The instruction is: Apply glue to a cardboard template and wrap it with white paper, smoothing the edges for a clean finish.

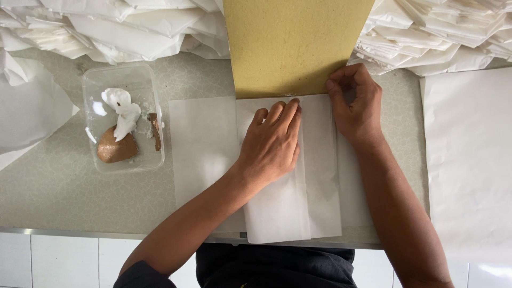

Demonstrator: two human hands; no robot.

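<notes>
Nearest item: your left hand (pixel 271 144), fingers together and flat, pressing down on the folded white paper (pixel 290 170) at the middle of the worktop (pixel 53 186).

Right hand (pixel 356 101): grip pinching the paper's top right corner against the lower edge of the yellow-brown board (pixel 290 45), which lies over the paper's far end.

Folded white paper: two side flaps already turned in over the centre, their edges overlapping under your left palm; a wider flat white sheet (pixel 200 144) shows beneath it to the left. By my reading the lengthwise folds are made; the end by the board looks not yet closed or pasted.

Clear plastic tray (pixel 124 120), left: holds white paste and a brownish lump with a small stick.

Stacks of finished folded white paper (pixel 117 26) across the far side, left and right. Spare white sheet (pixel 469 160), far right.
</notes>
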